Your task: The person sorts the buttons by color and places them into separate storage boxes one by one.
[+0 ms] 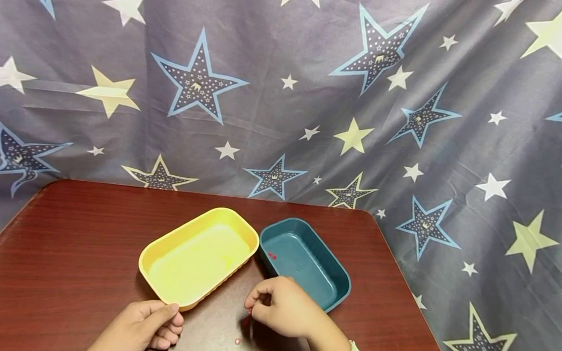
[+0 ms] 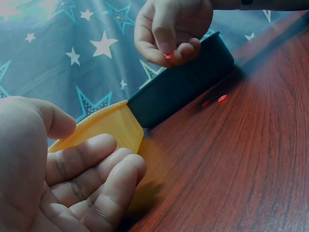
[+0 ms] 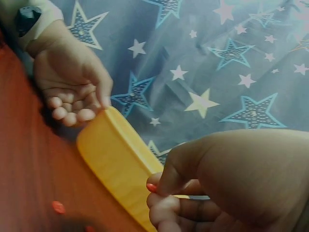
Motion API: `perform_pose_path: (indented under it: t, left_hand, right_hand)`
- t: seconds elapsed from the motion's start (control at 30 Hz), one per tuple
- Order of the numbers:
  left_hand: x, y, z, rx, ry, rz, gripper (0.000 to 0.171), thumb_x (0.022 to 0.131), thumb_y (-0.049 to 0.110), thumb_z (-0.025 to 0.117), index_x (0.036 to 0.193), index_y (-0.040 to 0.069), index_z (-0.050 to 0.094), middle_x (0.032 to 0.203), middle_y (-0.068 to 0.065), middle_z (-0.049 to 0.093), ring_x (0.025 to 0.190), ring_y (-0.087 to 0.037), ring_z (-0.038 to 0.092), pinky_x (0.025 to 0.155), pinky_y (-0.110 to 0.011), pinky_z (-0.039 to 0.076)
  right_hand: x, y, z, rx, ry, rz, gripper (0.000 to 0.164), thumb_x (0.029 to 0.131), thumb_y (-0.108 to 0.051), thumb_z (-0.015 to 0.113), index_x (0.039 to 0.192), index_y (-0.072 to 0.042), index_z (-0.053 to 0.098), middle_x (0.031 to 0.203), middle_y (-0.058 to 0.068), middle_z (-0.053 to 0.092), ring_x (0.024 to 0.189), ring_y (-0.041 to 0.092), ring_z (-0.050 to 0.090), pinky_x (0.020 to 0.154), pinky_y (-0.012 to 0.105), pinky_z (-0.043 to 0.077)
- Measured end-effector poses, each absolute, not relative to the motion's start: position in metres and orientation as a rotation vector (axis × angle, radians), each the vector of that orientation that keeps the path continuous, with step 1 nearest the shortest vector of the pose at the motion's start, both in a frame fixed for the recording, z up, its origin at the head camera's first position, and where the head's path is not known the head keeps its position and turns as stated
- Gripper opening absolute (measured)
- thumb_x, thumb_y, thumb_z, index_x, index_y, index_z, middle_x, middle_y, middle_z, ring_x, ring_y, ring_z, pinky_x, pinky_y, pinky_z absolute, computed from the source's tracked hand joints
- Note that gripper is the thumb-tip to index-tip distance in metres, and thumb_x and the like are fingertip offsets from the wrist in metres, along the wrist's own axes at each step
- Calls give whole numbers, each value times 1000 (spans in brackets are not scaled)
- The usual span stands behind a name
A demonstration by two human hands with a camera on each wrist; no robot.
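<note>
My left hand [image 1: 145, 326] holds the near left corner of a yellow plastic tray [image 1: 189, 259], thumb on the rim and fingers below it. Between the thumb and index finger of my right hand [image 1: 289, 306] is a small red oval piece [image 3: 151, 187], seen best in the right wrist view. This hand hovers over the table by the near left side of a dark teal tray [image 1: 298, 260]. A few red bits [image 1: 272, 256] lie inside the teal tray at its left end. Two loose red pieces [image 2: 222, 98] rest on the table under the right hand.
Both trays stand side by side on a reddish-brown wooden table [image 1: 73, 247], their ends close together. A grey curtain [image 1: 267, 112] with stars hangs behind the table and along its right side.
</note>
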State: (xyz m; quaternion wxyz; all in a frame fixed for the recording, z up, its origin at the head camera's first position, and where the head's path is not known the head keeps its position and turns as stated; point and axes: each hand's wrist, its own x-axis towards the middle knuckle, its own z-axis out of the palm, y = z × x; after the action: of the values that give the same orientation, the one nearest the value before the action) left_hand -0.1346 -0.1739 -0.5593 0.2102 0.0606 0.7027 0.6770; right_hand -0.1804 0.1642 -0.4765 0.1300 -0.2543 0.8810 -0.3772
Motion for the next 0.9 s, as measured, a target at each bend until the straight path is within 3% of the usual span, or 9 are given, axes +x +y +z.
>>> perform_pose_path:
  t: [0.17, 0.37, 0.57, 0.7, 0.9]
  left_hand:
    - [-135, -174, -560, 165, 1953, 1882, 45, 121, 30, 55, 113, -10, 73, 99, -11, 79, 84, -12, 78, 78, -33, 71]
    - [-135, -174, -561, 174, 1956, 1886, 45, 121, 31, 54, 114, -10, 73, 99, -10, 80, 84, -12, 78, 78, -33, 71]
    - [-135, -174, -561, 189, 1958, 1896, 45, 121, 30, 54, 113, -11, 73, 98, -9, 80, 83, -11, 78, 77, -33, 71]
    - [-135, -174, -560, 196, 1954, 1900, 46, 121, 29, 54, 113, -11, 73, 98, -10, 80, 83, -11, 78, 77, -33, 72]
    - [-135, -174, -559, 202, 1958, 1900, 46, 121, 29, 54, 113, -12, 73, 97, -10, 80, 83, -12, 78, 77, -33, 72]
  right_hand:
    - [-189, 173, -467, -720, 2589, -1102, 20, 95, -7, 71, 91, -22, 84, 79, -17, 72, 71, -3, 60, 65, 16, 52]
    - [-203, 187, -457, -625, 2560, -1148, 25, 100, -6, 69, 92, -24, 83, 76, -9, 72, 63, 4, 62, 58, 21, 56]
    - [-223, 201, -449, -569, 2479, -1209, 18, 104, -9, 70, 97, -16, 85, 84, 7, 77, 68, 12, 68, 64, 28, 64]
    - [-237, 209, -447, -544, 2416, -1239, 16, 106, -9, 70, 101, -5, 85, 84, 5, 75, 71, 14, 68, 66, 28, 64]
    - [-257, 219, -447, -489, 2365, -1242, 17, 104, -4, 67, 102, -1, 83, 84, 9, 73, 71, 14, 67, 65, 28, 62]
